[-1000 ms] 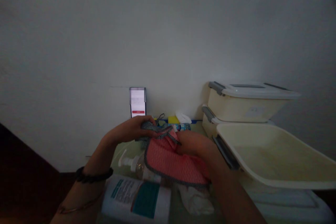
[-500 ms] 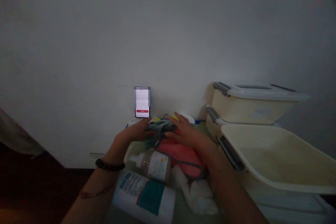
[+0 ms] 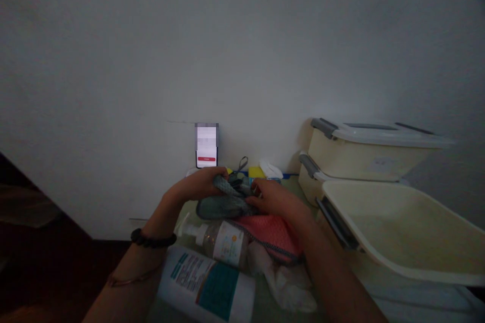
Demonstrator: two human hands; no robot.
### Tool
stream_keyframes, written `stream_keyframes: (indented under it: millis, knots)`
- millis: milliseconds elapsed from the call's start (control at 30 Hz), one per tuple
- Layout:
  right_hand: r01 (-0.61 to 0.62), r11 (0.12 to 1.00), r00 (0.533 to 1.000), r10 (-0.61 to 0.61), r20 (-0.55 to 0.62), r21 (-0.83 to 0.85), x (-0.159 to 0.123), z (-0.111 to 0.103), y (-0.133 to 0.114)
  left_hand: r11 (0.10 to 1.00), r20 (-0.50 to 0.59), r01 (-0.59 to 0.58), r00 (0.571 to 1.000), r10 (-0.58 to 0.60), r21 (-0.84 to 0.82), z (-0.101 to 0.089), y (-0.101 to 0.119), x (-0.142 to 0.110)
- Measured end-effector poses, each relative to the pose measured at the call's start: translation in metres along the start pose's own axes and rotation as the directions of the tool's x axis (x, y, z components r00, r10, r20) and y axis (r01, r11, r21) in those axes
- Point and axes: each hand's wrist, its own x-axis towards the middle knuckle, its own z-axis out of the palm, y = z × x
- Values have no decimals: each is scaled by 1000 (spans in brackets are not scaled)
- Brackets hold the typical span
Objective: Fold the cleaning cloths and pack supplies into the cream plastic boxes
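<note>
A bunched grey-green cloth (image 3: 222, 207) lies between my two hands, a dark loop of strap standing up behind it. My left hand (image 3: 204, 182) is closed on the cloth's upper left part. From the right, my right hand (image 3: 273, 197) has its fingers curled onto the same cloth. Just below sits a red cloth (image 3: 271, 232) with a dark patterned edge, partly under my right forearm. A clear pump bottle (image 3: 227, 242) lies on its side nearer me, and in front of it a white and teal container (image 3: 208, 282) lies tilted.
A lit phone (image 3: 206, 145) leans against the wall at the back. Yellow and white items (image 3: 261, 169) are behind my hands. White crumpled material (image 3: 286, 282) lies at the front. On the right stand a lidded cream box (image 3: 371, 154) and an open cream bin (image 3: 401, 227).
My fingers were spread over the grey-green cloth; now they are curled into it. The cloth has been pulled nearer and its shape has changed, with the strap loop now standing up.
</note>
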Motion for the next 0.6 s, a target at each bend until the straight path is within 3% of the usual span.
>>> stream_keyframes:
  millis: [100, 200, 367, 433, 500, 600]
  knots:
    - [41, 997, 985, -29, -173, 67, 4, -6, -6, 998, -124, -16, 992, 9, -59, -5, 9, 0]
    - [87, 991, 952, -52, -301, 103, 4, -16, -12, 971, -238, -82, 971, 26, -225, -11, 18, -5]
    - [100, 986, 911, -36, -410, 136, -5, -28, -19, 738, -274, -160, 961, -35, -656, -16, 23, -10]
    - [81, 991, 914, -30, -404, 110, -9, -32, -21, 721, -371, -166, 919, -135, -673, -16, 21, -8]
    - [40, 998, 929, -22, -369, 42, -12, -34, -21, 762, -477, -147, 848, -231, -631, -17, 19, -5]
    - [-21, 999, 942, 4, -336, -48, -15, -36, -18, 783, -573, -168, 773, -273, -599, -21, 16, -4]
